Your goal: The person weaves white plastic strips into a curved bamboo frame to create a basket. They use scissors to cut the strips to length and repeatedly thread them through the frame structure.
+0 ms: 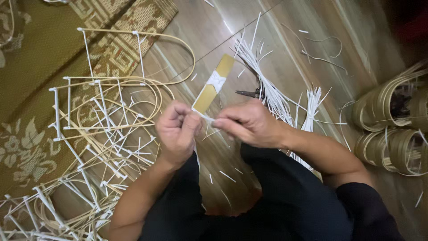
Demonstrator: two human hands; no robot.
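Note:
My left hand (177, 130) is closed around the near end of a flat tan bamboo strip (215, 84) that points up and away from me. White plastic cord (217, 82) is knotted around the strip's middle. My right hand (250, 122) pinches a thin white cord end right beside the left hand, at the strip's lower end. Both hands are held above my lap, over the wooden floor (285, 67).
Several bamboo frames bound with white ties (102, 129) are piled at my left, partly on a patterned mat (40, 67). A bundle of white cords (267, 89) and dark cutters (249, 93) lie ahead. Coils of bamboo strip (392, 125) stand at the right.

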